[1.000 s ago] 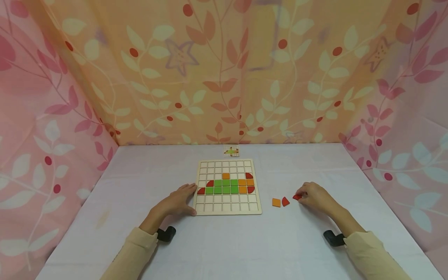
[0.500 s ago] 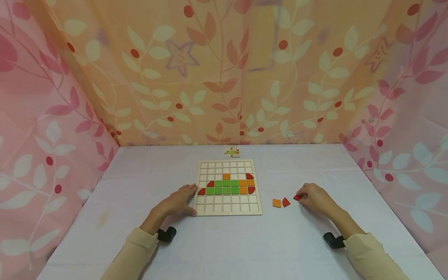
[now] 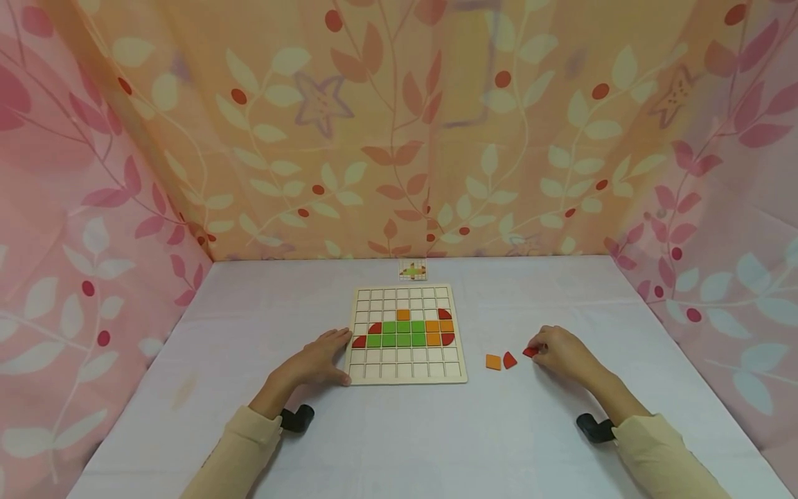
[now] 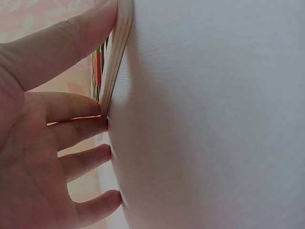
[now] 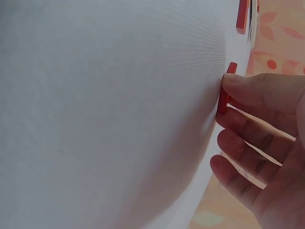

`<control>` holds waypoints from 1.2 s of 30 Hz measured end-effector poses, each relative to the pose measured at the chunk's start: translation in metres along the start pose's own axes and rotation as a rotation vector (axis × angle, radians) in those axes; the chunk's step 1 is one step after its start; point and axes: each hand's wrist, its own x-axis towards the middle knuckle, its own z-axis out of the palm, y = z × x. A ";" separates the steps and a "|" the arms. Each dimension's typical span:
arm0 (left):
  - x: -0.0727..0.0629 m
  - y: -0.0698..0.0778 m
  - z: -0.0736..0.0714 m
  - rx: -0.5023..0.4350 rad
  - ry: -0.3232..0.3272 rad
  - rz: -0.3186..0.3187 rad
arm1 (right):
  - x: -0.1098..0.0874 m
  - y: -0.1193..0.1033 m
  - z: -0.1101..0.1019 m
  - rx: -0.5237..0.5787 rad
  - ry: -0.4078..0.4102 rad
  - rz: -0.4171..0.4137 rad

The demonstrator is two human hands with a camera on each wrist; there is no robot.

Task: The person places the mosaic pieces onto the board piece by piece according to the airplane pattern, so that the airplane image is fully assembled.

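Note:
A wooden grid board (image 3: pixel 405 381) lies mid-table, with green, orange and red tiles set in its squares as a long figure. At its left edge rests my left hand (image 3: pixel 319 359); the left wrist view shows straight fingers and the thumb against the board's side (image 4: pixel 117 52). To the right of the board, my right hand (image 3: pixel 561 352) pinches a red quarter-circle tile (image 3: pixel 528 352) between thumb and fingers. In the right wrist view this tile (image 5: pixel 232 69) is held close to the tablecloth, partly hidden by the thumb.
An orange square tile (image 3: pixel 493 362) and another red quarter-circle tile (image 3: pixel 510 360) lie between the board and my right hand. Behind the board is a small pattern card (image 3: pixel 413 269). Patterned curtains (image 3: pixel 399 138) enclose the white-covered table at the back and both sides.

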 end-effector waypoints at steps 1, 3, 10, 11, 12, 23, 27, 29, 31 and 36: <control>0.000 0.000 0.000 -0.003 0.000 -0.002 | 0.000 0.000 0.000 0.001 -0.002 0.002; 0.000 0.001 0.000 -0.005 0.001 -0.002 | 0.001 0.000 -0.001 0.000 -0.002 0.006; -0.002 0.001 -0.001 -0.003 0.005 -0.003 | 0.002 0.000 0.000 0.002 -0.006 0.021; -0.002 0.002 -0.001 -0.004 0.005 -0.003 | 0.002 0.000 0.000 0.003 -0.006 0.021; -0.002 0.002 -0.001 -0.005 0.005 -0.003 | 0.002 0.000 0.000 0.003 -0.007 0.021; -0.001 0.000 -0.001 -0.001 0.006 0.003 | 0.002 0.000 0.000 0.006 -0.002 0.014; -0.001 0.000 -0.001 -0.010 0.001 0.000 | 0.001 -0.001 0.000 0.010 -0.010 0.027; -0.001 0.000 -0.001 -0.010 -0.002 -0.004 | 0.002 -0.003 -0.001 0.012 -0.027 0.036; -0.002 0.000 -0.001 -0.012 -0.003 -0.009 | 0.003 -0.004 -0.002 0.010 -0.045 0.041; -0.002 0.000 0.000 -0.019 0.005 -0.003 | 0.011 -0.007 -0.011 0.017 -0.046 0.006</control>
